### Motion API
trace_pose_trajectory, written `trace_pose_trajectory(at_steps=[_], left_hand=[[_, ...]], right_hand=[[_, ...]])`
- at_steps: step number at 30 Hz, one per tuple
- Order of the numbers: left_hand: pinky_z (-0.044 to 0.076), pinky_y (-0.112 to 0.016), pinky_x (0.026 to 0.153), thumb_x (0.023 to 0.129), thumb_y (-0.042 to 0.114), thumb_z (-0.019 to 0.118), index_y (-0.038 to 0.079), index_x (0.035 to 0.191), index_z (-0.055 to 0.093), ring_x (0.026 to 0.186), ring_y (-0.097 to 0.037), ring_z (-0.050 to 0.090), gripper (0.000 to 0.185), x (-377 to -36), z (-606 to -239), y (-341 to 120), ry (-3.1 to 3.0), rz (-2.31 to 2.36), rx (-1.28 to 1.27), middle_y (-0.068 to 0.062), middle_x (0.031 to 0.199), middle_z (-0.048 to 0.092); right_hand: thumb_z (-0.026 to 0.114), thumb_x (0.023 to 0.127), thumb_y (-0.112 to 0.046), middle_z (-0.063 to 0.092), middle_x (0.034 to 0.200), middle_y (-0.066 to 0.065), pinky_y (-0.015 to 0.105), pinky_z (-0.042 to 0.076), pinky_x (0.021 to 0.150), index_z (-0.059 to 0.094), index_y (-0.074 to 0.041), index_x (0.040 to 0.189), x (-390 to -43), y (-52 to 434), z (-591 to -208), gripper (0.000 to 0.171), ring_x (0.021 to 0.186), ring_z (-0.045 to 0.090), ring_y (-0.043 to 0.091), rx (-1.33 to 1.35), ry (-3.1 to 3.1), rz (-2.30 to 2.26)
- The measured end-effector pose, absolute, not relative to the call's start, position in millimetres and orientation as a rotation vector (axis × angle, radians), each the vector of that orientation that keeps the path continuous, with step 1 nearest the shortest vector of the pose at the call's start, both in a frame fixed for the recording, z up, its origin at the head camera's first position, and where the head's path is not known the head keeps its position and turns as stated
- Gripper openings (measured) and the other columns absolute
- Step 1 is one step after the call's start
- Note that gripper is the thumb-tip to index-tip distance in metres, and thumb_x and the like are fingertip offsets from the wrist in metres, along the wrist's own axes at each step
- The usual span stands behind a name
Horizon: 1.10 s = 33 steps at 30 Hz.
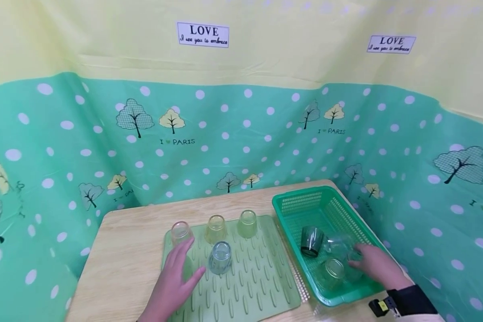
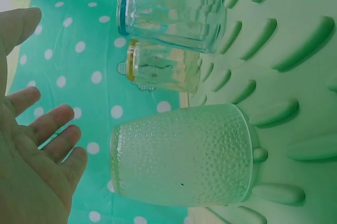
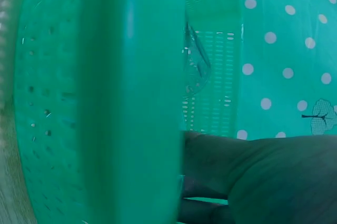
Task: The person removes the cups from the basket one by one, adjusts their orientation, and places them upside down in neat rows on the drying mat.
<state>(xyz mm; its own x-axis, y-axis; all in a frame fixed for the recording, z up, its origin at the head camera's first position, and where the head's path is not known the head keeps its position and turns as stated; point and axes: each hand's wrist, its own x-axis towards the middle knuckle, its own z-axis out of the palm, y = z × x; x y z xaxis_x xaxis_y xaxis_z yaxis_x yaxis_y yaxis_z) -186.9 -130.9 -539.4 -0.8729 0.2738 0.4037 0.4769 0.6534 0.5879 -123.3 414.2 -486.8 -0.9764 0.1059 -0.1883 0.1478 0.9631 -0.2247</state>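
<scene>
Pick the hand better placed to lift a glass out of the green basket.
Right, I'd say: the right hand is inside the green basket, at a clear glass. The left hand is over the green mat, outside the basket.

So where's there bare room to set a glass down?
The mat is bare at front right, between the blue glass and basket; the table is bare left of the mat. Crowded: around the left hand and the basket's near half, where the right hand is among glasses.
</scene>
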Motion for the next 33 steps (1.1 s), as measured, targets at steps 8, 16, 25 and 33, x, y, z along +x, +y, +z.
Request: trace_pose_trajectory(at_steps=[8,16,25,33], left_hand=[[0.040,-0.064,0.112,0.091,0.032,0.081,0.025,0.163,0.030,0.145,-0.032,0.039,0.088,-186.0,-537.7,-130.8,-2.584,-1.063,-0.575,-0.010,0.159,0.042],[0.043,-0.062,0.111,0.091,0.033,0.081,0.025,0.163,0.031,0.145,-0.030,0.040,0.088,-186.3,-536.8,-131.0,-2.571,-1.060,-0.579,-0.009,0.158,0.043],[0.043,-0.065,0.109,0.092,0.037,0.079,0.023,0.163,0.030,0.145,-0.033,0.040,0.087,-185.7,-536.6,-131.1,-2.573,-1.069,-0.592,-0.010,0.160,0.040],[0.041,-0.067,0.110,0.092,0.035,0.080,0.019,0.163,0.031,0.145,-0.036,0.038,0.088,-183.2,-536.6,-129.5,-2.594,-1.084,-0.588,-0.012,0.161,0.037]], right_hand=[[0.081,0.086,-0.042,0.068,0.117,0.029,0.057,0.056,0.087,0.066,0.010,0.123,-123.2,414.2,-482.1,0.066,0.108,0.063,0.050,0.206,2.897,-0.352],[0.082,0.084,-0.046,0.069,0.116,0.027,0.056,0.056,0.086,0.067,0.009,0.123,-128.1,414.4,-478.9,0.069,0.108,0.063,0.049,0.248,2.842,-0.358],[0.080,0.085,-0.048,0.066,0.120,0.031,0.058,0.055,0.088,0.065,0.008,0.126,-122.8,412.6,-480.8,0.071,0.111,0.061,0.053,0.276,2.860,-0.369],[0.079,0.086,-0.049,0.065,0.122,0.031,0.059,0.055,0.088,0.064,0.009,0.128,-122.2,414.8,-483.7,0.073,0.112,0.060,0.053,0.269,2.878,-0.427]])
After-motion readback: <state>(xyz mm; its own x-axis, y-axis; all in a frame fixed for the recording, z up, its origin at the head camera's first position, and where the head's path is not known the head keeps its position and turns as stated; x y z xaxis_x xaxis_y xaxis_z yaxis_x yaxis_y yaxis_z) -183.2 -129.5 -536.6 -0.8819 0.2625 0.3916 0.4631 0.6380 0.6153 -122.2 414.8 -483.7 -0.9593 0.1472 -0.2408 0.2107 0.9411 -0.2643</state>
